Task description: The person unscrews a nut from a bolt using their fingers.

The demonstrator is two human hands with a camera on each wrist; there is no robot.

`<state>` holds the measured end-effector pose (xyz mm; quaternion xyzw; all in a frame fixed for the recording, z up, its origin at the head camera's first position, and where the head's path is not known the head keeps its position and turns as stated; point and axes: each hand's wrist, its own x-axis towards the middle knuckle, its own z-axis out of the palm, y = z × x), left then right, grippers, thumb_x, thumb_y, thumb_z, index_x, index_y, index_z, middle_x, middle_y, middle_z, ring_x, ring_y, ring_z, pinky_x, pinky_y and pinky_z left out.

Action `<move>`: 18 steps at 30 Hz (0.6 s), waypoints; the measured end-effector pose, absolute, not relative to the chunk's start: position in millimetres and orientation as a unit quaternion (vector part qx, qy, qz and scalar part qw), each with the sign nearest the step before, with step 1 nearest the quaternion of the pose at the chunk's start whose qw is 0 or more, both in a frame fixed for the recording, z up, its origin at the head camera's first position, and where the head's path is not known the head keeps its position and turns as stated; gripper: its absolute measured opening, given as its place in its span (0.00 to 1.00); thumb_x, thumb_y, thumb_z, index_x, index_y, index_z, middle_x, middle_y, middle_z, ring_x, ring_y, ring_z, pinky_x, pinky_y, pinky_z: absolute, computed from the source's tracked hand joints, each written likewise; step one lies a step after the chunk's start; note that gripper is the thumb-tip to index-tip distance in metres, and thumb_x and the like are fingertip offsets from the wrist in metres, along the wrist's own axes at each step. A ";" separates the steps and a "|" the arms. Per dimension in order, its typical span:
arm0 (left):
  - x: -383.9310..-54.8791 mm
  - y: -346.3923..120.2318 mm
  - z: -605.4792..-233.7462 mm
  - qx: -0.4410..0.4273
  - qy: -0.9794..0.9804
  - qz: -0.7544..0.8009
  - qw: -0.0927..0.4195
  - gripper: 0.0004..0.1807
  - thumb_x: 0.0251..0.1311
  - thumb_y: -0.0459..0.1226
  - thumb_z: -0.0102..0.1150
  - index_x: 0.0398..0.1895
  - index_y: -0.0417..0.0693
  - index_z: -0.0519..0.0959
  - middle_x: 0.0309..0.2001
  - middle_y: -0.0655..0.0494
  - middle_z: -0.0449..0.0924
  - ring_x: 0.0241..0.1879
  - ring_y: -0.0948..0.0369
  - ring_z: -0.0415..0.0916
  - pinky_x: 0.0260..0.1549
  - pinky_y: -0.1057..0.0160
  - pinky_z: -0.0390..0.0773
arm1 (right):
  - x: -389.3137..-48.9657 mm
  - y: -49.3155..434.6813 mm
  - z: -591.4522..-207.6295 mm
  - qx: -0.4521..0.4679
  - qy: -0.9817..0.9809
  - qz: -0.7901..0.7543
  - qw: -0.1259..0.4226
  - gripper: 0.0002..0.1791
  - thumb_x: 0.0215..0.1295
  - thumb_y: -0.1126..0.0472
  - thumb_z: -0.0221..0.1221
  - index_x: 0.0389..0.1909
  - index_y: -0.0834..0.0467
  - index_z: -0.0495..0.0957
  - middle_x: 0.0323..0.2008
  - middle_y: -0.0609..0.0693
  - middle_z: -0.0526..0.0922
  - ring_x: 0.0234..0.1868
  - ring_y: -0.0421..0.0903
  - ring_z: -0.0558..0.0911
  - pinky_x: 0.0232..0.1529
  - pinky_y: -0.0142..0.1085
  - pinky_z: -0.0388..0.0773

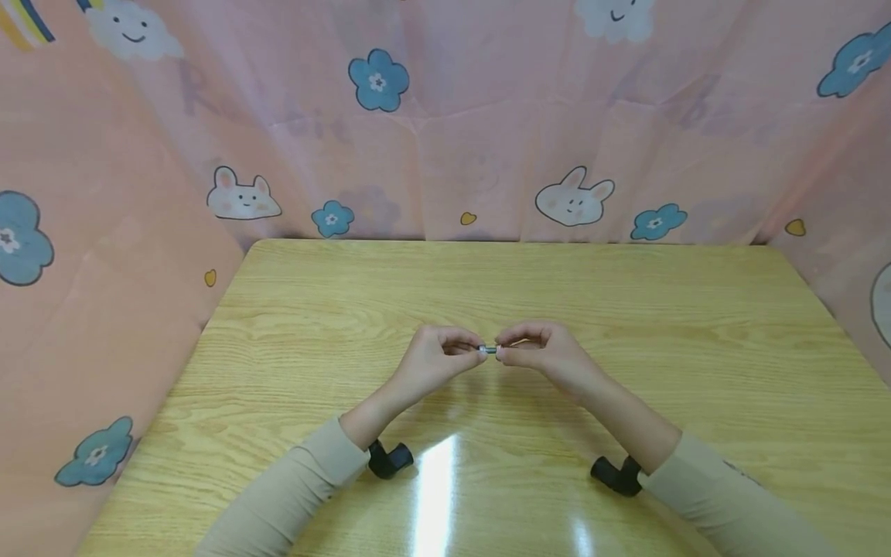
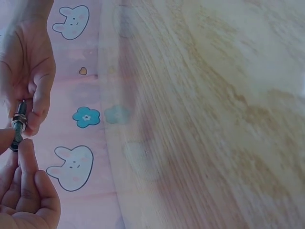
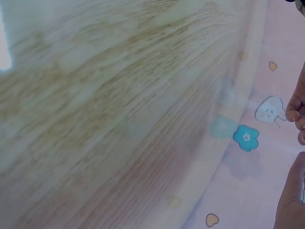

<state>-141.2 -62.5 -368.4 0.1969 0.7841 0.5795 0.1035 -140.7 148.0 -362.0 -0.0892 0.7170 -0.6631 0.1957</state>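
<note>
Above the middle of the table, a small metal bolt lies roughly level between the fingertips of both hands. My left hand pinches its head end between thumb and fingers. From the other side, my right hand grips the far end, where a nut sits around the threaded shank in the left wrist view. Bare thread shows between the two hands. Fingers partly cover both ends of the bolt. The right wrist view catches only the edges of the hands, and the bolt is not clear there.
The wood-grain table reaches back to a pink curtain printed with rabbits and flowers. Black devices are worn at the left wrist and right wrist. Bright light reflects off the tabletop near the front.
</note>
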 end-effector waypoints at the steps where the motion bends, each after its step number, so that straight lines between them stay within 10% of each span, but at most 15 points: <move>1: -141.2 -62.5 -368.4 0.197 0.784 0.580 0.104 0.09 0.57 0.36 0.62 0.38 0.40 0.83 0.36 0.52 0.83 0.35 0.61 0.79 0.35 0.64 0.79 | -140.5 148.5 -361.8 -0.091 0.717 -0.663 0.194 0.20 0.59 0.66 0.62 0.48 0.74 0.72 0.43 0.56 0.79 0.41 0.43 0.81 0.47 0.38 0.77; 12: -140.9 -59.2 -366.2 0.191 0.787 0.577 0.104 0.09 0.57 0.32 0.62 0.39 0.37 0.82 0.37 0.48 0.83 0.35 0.59 0.80 0.35 0.65 0.79 | -140.6 145.4 -363.5 -0.103 0.721 -0.651 0.212 0.19 0.69 0.59 0.52 0.47 0.74 0.72 0.32 0.53 0.82 0.32 0.44 0.82 0.40 0.40 0.80; 18: -131.5 -58.7 -348.6 0.197 0.791 0.570 0.103 0.08 0.57 0.29 0.60 0.38 0.32 0.81 0.36 0.44 0.82 0.34 0.59 0.79 0.34 0.67 0.79 | -138.6 147.6 -362.3 -0.111 0.725 -0.651 0.194 0.18 0.60 0.67 0.61 0.48 0.74 0.72 0.42 0.57 0.81 0.40 0.44 0.82 0.43 0.39 0.79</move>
